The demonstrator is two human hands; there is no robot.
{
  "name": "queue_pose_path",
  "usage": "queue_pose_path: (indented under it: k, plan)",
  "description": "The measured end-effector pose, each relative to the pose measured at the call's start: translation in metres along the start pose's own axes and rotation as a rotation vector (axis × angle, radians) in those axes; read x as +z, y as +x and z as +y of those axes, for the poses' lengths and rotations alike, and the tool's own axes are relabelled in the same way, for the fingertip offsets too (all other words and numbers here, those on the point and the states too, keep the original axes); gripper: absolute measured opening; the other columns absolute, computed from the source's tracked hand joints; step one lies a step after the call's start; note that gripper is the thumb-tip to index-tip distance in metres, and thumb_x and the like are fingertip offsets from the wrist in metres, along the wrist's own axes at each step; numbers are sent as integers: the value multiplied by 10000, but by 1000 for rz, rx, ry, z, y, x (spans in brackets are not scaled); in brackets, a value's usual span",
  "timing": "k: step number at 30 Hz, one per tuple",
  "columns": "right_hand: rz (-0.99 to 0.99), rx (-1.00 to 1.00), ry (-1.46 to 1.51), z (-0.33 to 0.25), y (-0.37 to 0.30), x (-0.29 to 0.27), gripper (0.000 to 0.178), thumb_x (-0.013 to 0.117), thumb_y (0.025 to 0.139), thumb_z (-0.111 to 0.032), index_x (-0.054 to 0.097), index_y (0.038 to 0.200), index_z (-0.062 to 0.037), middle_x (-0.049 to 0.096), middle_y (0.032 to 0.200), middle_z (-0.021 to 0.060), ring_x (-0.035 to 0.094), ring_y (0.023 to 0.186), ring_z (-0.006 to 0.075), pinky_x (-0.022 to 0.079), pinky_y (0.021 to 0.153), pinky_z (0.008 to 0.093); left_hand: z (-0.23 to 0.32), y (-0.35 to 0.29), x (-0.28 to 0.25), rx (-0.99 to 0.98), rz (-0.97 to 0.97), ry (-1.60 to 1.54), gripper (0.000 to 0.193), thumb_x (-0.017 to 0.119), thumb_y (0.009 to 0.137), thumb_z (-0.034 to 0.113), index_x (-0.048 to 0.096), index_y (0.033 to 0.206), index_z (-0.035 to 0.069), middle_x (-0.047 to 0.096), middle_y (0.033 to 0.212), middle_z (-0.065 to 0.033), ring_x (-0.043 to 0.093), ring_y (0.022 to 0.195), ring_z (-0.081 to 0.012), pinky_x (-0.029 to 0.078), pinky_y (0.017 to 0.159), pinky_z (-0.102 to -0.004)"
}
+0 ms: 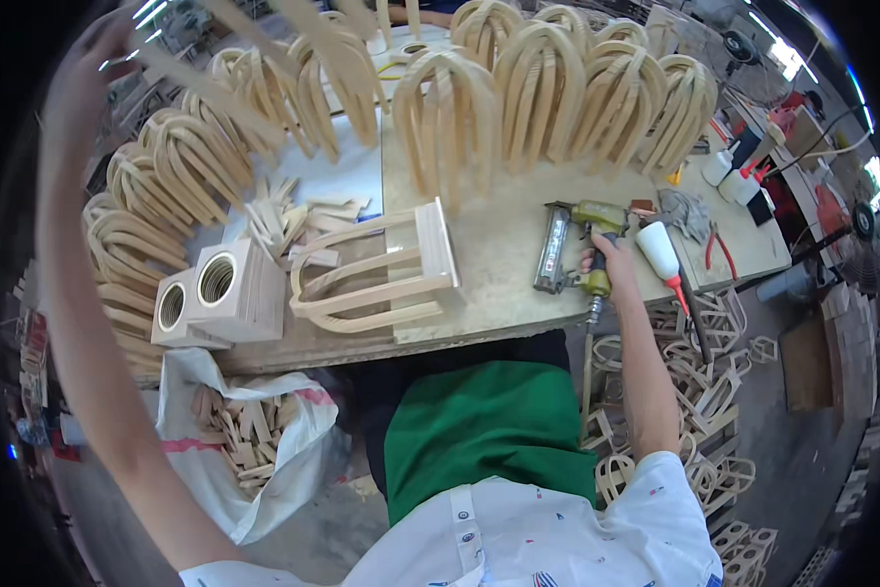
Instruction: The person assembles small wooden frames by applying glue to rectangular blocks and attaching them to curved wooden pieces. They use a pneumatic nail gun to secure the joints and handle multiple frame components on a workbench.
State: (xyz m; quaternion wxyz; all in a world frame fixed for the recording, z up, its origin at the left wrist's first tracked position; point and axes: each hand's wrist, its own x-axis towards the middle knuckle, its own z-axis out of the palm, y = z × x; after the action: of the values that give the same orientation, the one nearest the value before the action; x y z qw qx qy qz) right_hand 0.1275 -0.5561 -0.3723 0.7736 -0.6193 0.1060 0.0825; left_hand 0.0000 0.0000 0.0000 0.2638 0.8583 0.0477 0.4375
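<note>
Wkbench (pixel 504 264): wd frames (pixel 436 247), scraps (pixel 276 217), rag (pixel 688 211).

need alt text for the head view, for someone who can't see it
A person's right hand grips a green nail gun at a workbench, while the blurred left hand is raised at upper left near blurred wooden strips. Arched wooden frames line the bench's back and left; a sack of wood scraps sits below.

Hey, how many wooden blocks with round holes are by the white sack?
2: the right block on the bench, and the left block beside it. More could be hidden behind them.
</note>
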Motion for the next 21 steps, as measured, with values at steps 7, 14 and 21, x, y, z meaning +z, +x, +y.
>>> queue_pose_path:
  k: [7,14,21]
  plan:
    - [16,4,98,19,-4,-4,192,606,886,-169,522,901,3,572,692,99,563,532,170,496,470,324,107,7,151,174,-2,-68,288,613,871,221,652,979,-43,670,812,-101,624,713,-151,491,646,-294]
    - [3,-32,65,20,-6,-1,204,602,884,-173,544,880,23,587,685,113,588,526,190,509,482,323,113,22,181,160,-75,64,350,611,867,290,652,1012,-26,673,836,-99,635,703,-139,505,653,-276]
    - [-17,-49,55,22,-4,-3,228,599,888,-189,556,857,33,591,678,108,592,522,184,511,496,312,104,10,220,158,-94,135,379,629,846,328,653,991,-21,672,776,-95,648,658,-148,510,614,-273]
